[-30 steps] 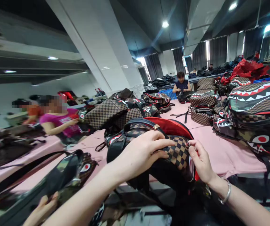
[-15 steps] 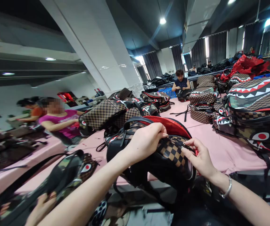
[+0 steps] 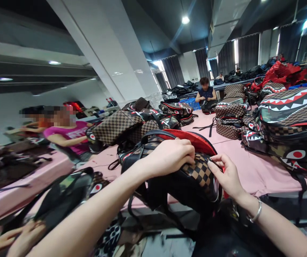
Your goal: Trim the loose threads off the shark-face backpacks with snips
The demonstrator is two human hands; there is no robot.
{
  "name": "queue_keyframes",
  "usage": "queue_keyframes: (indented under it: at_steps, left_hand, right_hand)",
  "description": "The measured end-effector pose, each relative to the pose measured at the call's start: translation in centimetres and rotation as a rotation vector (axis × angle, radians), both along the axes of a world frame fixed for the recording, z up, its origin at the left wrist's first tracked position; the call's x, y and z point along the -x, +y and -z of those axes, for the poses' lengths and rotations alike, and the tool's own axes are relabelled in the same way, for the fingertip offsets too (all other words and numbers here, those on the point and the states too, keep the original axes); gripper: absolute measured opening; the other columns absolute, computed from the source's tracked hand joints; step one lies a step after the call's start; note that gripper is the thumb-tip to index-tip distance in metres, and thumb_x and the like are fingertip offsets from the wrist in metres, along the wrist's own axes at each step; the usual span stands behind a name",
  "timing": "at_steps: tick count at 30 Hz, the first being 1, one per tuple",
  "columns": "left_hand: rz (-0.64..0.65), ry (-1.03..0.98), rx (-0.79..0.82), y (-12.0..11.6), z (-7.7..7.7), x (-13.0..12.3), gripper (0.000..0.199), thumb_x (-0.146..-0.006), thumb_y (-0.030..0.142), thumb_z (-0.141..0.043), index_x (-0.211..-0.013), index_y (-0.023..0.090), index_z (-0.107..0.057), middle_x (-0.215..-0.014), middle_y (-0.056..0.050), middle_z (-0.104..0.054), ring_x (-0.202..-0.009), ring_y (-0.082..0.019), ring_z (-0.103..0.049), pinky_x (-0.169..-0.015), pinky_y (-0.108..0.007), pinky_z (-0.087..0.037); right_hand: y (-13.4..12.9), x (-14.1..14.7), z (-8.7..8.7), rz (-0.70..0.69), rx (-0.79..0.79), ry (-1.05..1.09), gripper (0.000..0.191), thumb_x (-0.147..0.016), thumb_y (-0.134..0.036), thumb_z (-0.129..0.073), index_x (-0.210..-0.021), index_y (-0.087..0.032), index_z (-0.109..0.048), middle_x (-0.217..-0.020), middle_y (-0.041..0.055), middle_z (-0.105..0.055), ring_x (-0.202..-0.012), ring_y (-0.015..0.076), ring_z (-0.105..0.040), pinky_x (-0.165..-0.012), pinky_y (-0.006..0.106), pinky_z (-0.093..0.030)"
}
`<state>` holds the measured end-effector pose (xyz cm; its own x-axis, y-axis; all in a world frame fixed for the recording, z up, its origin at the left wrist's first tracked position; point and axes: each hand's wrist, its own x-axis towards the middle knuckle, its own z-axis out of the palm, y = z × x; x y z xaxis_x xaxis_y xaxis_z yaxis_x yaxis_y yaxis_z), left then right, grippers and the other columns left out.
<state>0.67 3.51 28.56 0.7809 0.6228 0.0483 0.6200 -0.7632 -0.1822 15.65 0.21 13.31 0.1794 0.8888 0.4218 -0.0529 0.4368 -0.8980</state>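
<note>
I have a brown-and-tan checkered backpack (image 3: 200, 175) in front of me at the near edge of a table under a pink cloth cover (image 3: 235, 155), partly overhanging it. My left hand (image 3: 176, 155) bends over its top, fingers curled close against the checkered edge; the fingertips are partly hidden, so I cannot tell whether they pinch anything. My right hand (image 3: 224, 175), with a silver metal bangle (image 3: 257, 210) at the wrist, is nearly closed, thumb and forefinger nipping the rim at the right end; the exact bit of edge between them is too small to make out. As for how far it has got, the body is made up, with its curved black handle (image 3: 156, 133) in place, but the mouth stands open: the bright red lining (image 3: 196, 138) arches up behind my fingers, and I judge the rim under them unfinished. The checkered panel looks like smooth coated cloth, bulging in a soft curve; the black side below sags, loose and matte. To my right, a stack of plump backpacks with shark-tooth print (image 3: 292, 110) mixes checks, camouflage and red trim. At lower left, another person's hands (image 3: 28, 232) rest on a dark, limp backpack with a camouflage patch (image 3: 64, 200).
</note>
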Motion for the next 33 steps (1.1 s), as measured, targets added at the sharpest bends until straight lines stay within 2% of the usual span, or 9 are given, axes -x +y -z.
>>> queue_keyframes:
  at_steps: [3, 6, 11, 21, 23, 25, 28, 31, 33]
  left_hand:
    - [-0.087, -0.141, -0.124, 0.2, 1.3, 0.4, 0.015, -0.082, 0.021, -0.043, -0.075, 0.018, -0.056, -0.076, -0.002, -0.062, -0.067, -0.015, -0.058, -0.061, -0.025, -0.041]
    - [-0.123, -0.245, -0.150, 0.3, 2.0, 0.9, 0.016, -0.082, 0.022, -0.040, -0.075, 0.018, -0.054, -0.076, -0.003, -0.063, -0.067, -0.016, -0.058, -0.061, -0.026, -0.042]
    - [-0.132, -0.290, -0.154, 0.2, 2.1, 0.9, 0.017, -0.082, 0.025, -0.038, -0.073, 0.019, -0.052, -0.071, -0.002, -0.061, -0.062, -0.016, -0.057, -0.059, -0.026, -0.042]
    - [-0.094, -0.390, -0.106, 0.1, 2.2, 1.1, 0.016, -0.081, 0.024, -0.039, -0.069, 0.019, -0.048, -0.066, -0.001, -0.057, -0.058, -0.014, -0.052, -0.056, -0.025, -0.038]
    - [-0.094, -0.526, -0.098, 0.2, 2.4, 1.1, 0.018, -0.082, 0.024, -0.039, -0.066, 0.019, -0.046, -0.062, 0.000, -0.054, -0.056, -0.013, -0.050, -0.055, -0.024, -0.038]
    - [-0.111, -0.763, -0.114, 0.4, 2.8, 1.0, 0.020, -0.084, 0.027, -0.039, -0.066, 0.020, -0.045, -0.058, 0.001, -0.050, -0.054, -0.012, -0.047, -0.055, -0.024, -0.038]
    - [-0.099, -1.096, -0.157, 1.1, 3.5, 1.6, 0.030, -0.088, 0.034, -0.034, -0.062, 0.020, -0.042, -0.055, 0.001, -0.045, -0.052, -0.012, -0.044, -0.054, -0.025, -0.039]
    - [-0.063, -1.176, -0.216, 2.4, 3.8, 3.9, 0.040, -0.089, 0.041, -0.029, -0.059, 0.020, -0.046, -0.060, -0.001, -0.050, -0.058, -0.013, -0.049, -0.060, -0.026, -0.042]
    - [-0.157, -1.197, -0.325, 3.6, 3.8, 6.5, 0.040, -0.088, 0.043, -0.030, -0.068, 0.019, -0.054, -0.071, -0.003, -0.056, -0.070, -0.015, -0.054, -0.069, -0.027, -0.043]
  right_hand:
    - [0.0, -0.2, -0.2, -0.009, -0.005, -0.035, 0.022, -0.078, -0.038, -0.058, -0.086, -0.018, -0.053, -0.064, -0.0027, -0.054, -0.058, 0.0111, -0.051, -0.054, 0.022, -0.044]
    - [-0.1, -0.2, -0.5, -0.025, -0.055, -0.097, 0.019, -0.077, -0.035, -0.059, -0.084, -0.018, -0.055, -0.070, -0.0005, -0.058, -0.065, 0.0127, -0.056, -0.059, 0.023, -0.048]
    - [-0.3, 0.1, -1.3, 0.006, -0.162, -0.225, 0.015, -0.078, -0.033, -0.057, -0.085, -0.019, -0.057, -0.081, 0.0031, -0.064, -0.076, 0.0159, -0.061, -0.063, 0.024, -0.050]
    - [0.1, 0.1, -2.2, 0.022, -0.193, -0.317, 0.011, -0.081, -0.030, -0.053, -0.080, -0.019, -0.057, -0.077, 0.0021, -0.063, -0.072, 0.0149, -0.060, -0.061, 0.024, -0.048]
    - [-0.2, 0.1, -2.0, 0.048, -0.198, -0.300, 0.013, -0.082, -0.031, -0.053, -0.078, -0.019, -0.056, -0.073, 0.0015, -0.062, -0.069, 0.0142, -0.059, -0.059, 0.023, -0.048]
    - [-0.9, 0.4, -1.5, 0.087, -0.206, -0.271, 0.013, -0.084, -0.032, -0.051, -0.082, -0.019, -0.055, -0.072, 0.0010, -0.061, -0.066, 0.0134, -0.059, -0.058, 0.023, -0.048]
    - [-1.6, 1.3, -0.3, 0.097, -0.256, -0.302, 0.019, -0.085, -0.032, -0.051, -0.099, -0.020, -0.052, -0.084, 0.0039, -0.064, -0.073, 0.0144, -0.062, -0.062, 0.024, -0.051]
    - [-1.1, 2.1, 1.2, 0.118, -0.306, -0.411, 0.039, -0.081, -0.033, -0.059, -0.116, -0.020, -0.046, -0.090, 0.0055, -0.066, -0.074, 0.0158, -0.065, -0.064, 0.025, -0.054]
    - [-0.2, 2.3, 1.9, 0.191, -0.347, -0.474, 0.045, -0.079, -0.032, -0.061, -0.119, -0.020, -0.046, -0.084, 0.0045, -0.068, -0.066, 0.0159, -0.065, -0.061, 0.026, -0.054]
